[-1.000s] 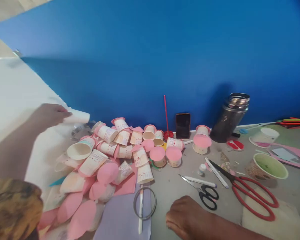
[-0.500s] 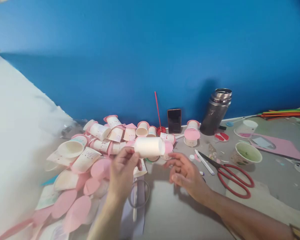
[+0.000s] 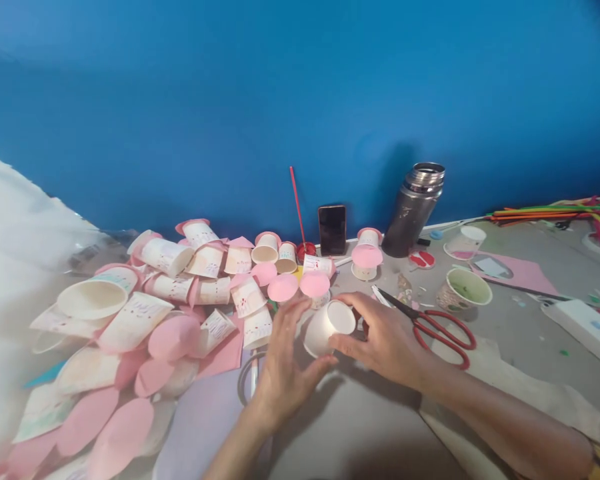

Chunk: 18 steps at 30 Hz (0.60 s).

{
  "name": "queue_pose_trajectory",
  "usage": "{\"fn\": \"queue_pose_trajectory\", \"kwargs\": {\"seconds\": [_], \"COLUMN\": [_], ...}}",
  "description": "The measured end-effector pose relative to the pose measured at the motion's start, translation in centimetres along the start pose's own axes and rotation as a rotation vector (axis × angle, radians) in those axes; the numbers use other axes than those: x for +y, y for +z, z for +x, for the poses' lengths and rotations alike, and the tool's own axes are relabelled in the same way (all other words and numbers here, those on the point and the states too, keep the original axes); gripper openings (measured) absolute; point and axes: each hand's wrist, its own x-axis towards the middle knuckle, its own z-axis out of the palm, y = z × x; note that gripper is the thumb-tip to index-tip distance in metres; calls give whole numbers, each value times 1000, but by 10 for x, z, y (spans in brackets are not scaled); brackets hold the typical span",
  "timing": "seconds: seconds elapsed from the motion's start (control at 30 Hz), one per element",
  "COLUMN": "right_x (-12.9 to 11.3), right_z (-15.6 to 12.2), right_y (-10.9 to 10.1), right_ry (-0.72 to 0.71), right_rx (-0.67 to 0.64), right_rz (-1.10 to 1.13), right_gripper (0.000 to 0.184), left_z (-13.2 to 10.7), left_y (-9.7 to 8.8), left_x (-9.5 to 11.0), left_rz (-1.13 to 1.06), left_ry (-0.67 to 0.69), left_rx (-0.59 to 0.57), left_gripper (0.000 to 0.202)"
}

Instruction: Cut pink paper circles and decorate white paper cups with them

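Two hands meet around the white cup (image 3: 323,330), which is tilted above the grey tabletop (image 3: 360,413) with its narrow end up. The right hand (image 3: 375,330) has it pinched between thumb and fingers, while the left hand (image 3: 293,357) curves loosely beside it, fingers spread; whether its tips touch cannot be told. Half a second ago the left hand alone held the cup on its side, so the hold has passed to the right and the cup sits turned up, its side within reach of both hands. A purple sheet (image 3: 195,423) and a grey ring (image 3: 241,380) lie by the left forearm. Beyond, pink-trimmed cups (image 3: 167,257) crowd the left, leaving little room there; red-handled scissors (image 3: 414,317) lie just past the right hand. Farther back, a phone (image 3: 333,230) and a dark flask (image 3: 413,213) stand against the blue wall (image 3: 280,100).
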Motion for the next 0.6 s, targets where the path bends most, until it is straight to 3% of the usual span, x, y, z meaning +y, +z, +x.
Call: {"fn": "queue_pose_trajectory", "kwargs": {"seconds": [0.1, 0.23, 0.33, 0.43, 0.6], "right_x": [8, 31, 49, 63, 75], "right_z": [-9, -6, 7, 16, 17], "right_y": [-4, -35, -58, -60, -30], "right_ry": [-16, 79, 155, 194, 107], "right_rx": [-23, 269, 364, 237, 31], "right_rz": [2, 10, -155, -278, -328], "right_gripper": [50, 24, 26, 15, 50], "left_z": [-3, 3, 11, 15, 10], "left_y": [7, -1, -12, -19, -18], "left_x": [-11, -36, -50, -57, -60], "left_rz": [17, -163, -452, -626, -702], "left_ry": [-58, -282, -476, -576, -575], "left_rx": [-103, -143, -195, -226, -284], "left_gripper": [58, 54, 51, 49, 57]}}
